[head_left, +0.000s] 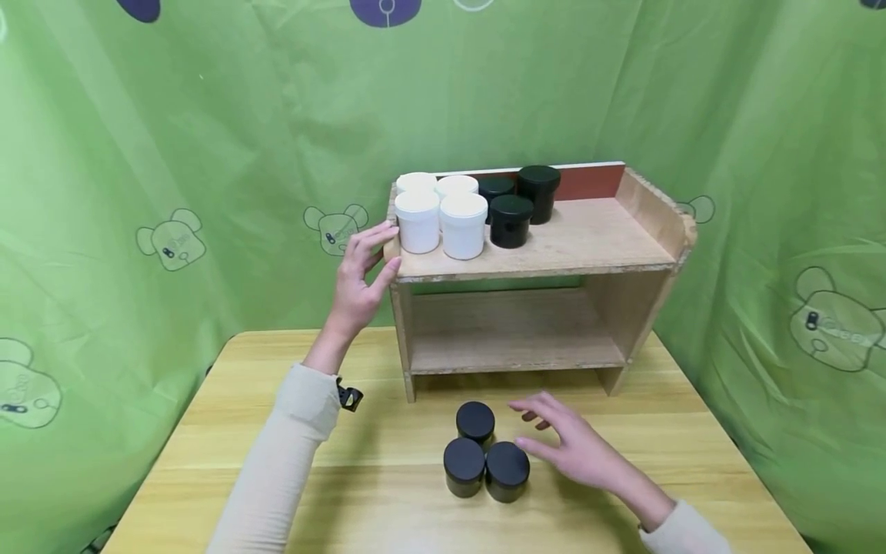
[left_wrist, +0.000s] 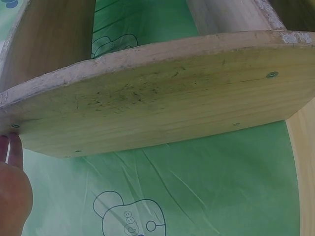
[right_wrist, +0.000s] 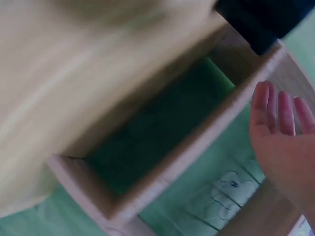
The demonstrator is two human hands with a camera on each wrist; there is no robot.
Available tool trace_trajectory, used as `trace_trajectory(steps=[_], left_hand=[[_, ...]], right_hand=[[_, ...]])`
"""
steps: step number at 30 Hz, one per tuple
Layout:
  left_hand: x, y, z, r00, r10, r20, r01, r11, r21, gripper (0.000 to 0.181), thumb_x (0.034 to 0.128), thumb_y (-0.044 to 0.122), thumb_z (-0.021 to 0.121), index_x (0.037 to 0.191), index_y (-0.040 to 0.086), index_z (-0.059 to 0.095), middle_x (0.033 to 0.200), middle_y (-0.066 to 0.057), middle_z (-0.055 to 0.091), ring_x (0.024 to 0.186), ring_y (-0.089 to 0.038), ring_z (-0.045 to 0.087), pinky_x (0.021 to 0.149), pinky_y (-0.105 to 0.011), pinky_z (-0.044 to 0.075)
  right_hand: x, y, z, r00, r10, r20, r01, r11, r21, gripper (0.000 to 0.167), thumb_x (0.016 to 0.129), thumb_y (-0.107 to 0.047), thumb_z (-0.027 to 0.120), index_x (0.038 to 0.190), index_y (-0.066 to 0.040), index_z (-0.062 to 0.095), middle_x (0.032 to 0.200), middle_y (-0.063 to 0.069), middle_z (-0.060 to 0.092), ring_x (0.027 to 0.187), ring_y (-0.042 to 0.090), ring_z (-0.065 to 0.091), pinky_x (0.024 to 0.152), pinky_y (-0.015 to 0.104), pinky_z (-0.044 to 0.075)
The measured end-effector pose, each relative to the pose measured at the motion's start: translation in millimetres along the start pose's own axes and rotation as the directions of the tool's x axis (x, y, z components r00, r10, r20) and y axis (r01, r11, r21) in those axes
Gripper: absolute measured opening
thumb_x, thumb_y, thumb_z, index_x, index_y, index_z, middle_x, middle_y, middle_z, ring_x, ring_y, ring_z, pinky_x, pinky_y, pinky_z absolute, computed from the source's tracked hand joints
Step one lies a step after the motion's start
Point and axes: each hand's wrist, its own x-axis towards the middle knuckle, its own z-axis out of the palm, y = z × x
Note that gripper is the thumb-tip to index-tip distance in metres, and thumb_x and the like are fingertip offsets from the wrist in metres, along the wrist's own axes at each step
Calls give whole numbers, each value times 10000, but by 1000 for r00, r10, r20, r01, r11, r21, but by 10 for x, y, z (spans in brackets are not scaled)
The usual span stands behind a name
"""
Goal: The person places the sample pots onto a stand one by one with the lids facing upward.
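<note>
My left hand (head_left: pixel 360 277) touches the left side panel (left_wrist: pixel 162 103) of a wooden two-tier shelf (head_left: pixel 526 323), its fingers fairly straight. Just right of that hand, several white lidded jars (head_left: pixel 464 227) stand on the top tier. Three black lidded jars (head_left: pixel 511 223) stand there beside them. On the table, three more black jars (head_left: pixel 465 465) are grouped in front of the shelf. My right hand (head_left: pixel 571 442) hovers to the right of this group, fingers apart and holding nothing. Part of a dark object (right_wrist: pixel 263 22), blurred, shows in the right wrist view.
The shelf stands toward the back of a wooden table (head_left: pixel 228 431). Its raised right side panel (head_left: pixel 654 204) bounds the top tier, and bare board (head_left: pixel 602 231) lies right of the black jars. A green printed curtain (head_left: pixel 208 138) surrounds the table's back and sides.
</note>
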Motion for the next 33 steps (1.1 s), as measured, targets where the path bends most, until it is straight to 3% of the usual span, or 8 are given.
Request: trace_trajectory(steps=[9, 12, 20, 27, 33], left_hand=[[8, -13, 19, 1000, -10, -5, 10, 1000, -11, 404, 980, -24, 624, 1376, -54, 556, 1494, -229, 476, 1425, -363, 473, 1191, -463, 465], [8, -15, 33, 1000, -10, 3, 10, 1000, -12, 403, 981, -21, 625, 1377, -54, 557, 1495, -229, 474, 1422, -363, 476, 1189, -464, 468], [-10, 5, 25, 1000, -27, -8, 27, 1000, -16, 396, 987, -24, 613, 1378, -57, 556, 1498, -235, 473, 1420, -372, 475, 1196, -464, 460], [-15, 24, 11, 1000, -29, -10, 29, 1000, -6, 389, 992, -19, 608, 1375, -58, 556, 1499, -235, 475, 1424, -369, 473, 1194, -446, 465], [2, 46, 14, 1000, -9, -7, 9, 1000, -9, 382, 994, -24, 601, 1370, -67, 555, 1491, -249, 475, 1417, -384, 473, 1185, -498, 467]], right_hand=[[-199, 164, 132, 988, 10, 153, -25, 995, 100, 572, 970, -382, 719, 1466, -158, 543, 1320, 88, 617, 1117, 311, 666, 928, 432, 626], [-238, 217, 168, 986, 6, 164, -27, 992, 124, 605, 949, -370, 747, 1478, -172, 530, 1312, 114, 615, 1119, 279, 667, 937, 428, 623], [-245, 284, 273, 970, -28, 242, -2, 993, 122, 717, 909, -433, 770, 1509, -145, 502, 1303, -38, 607, 1123, 111, 628, 976, 437, 591], [-227, 282, 288, 962, -19, 271, -10, 994, 106, 679, 925, -445, 755, 1487, -141, 526, 1286, -86, 618, 1107, 56, 604, 967, 416, 584], [-216, 275, 261, 959, -8, 284, -19, 996, 92, 661, 929, -475, 741, 1469, -150, 541, 1289, -99, 629, 1105, 52, 605, 964, 415, 583]])
